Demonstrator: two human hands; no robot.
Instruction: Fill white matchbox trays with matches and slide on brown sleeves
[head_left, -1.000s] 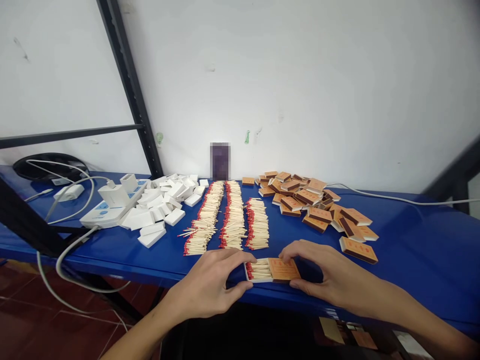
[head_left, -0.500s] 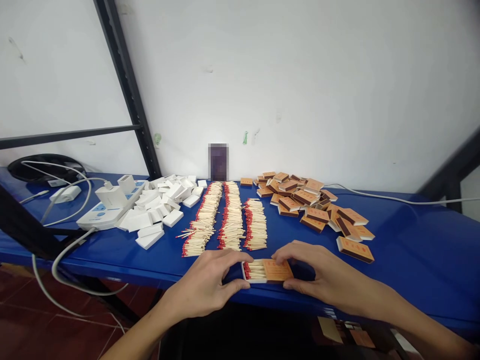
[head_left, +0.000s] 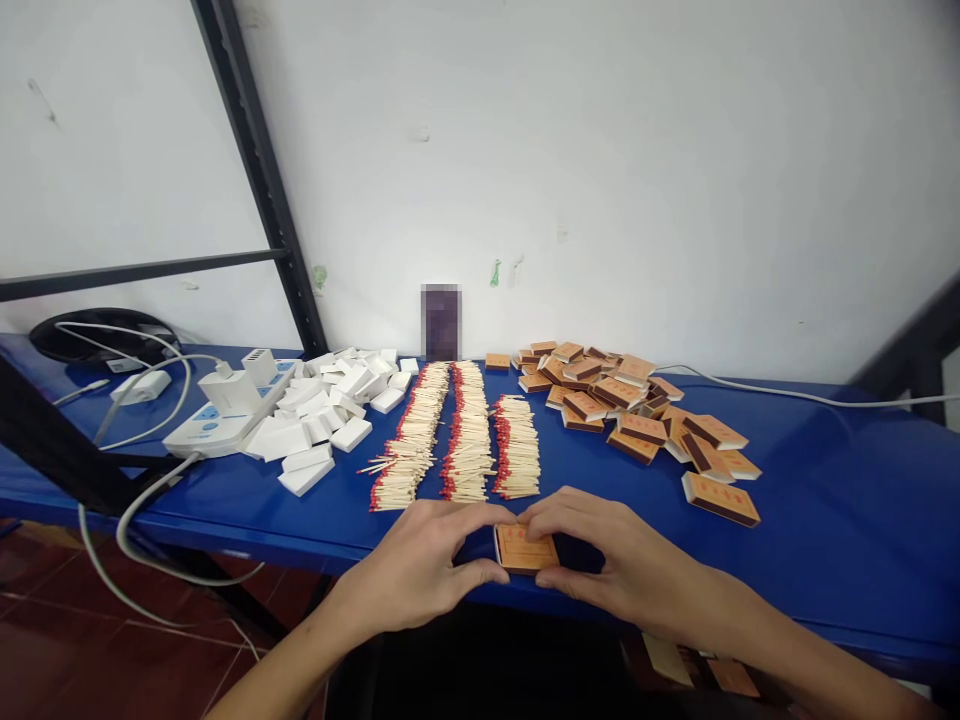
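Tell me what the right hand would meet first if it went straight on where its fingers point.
The right hand points left: first the orange matchbox that it grips, then, just beyond, probably the left hand, which holds the other end.

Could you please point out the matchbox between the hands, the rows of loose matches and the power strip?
matchbox (head_left: 525, 548), head view, on its orange top face.
loose matches (head_left: 466, 440), head view, on the middle row's sticks.
power strip (head_left: 199, 435), head view, on its white top.
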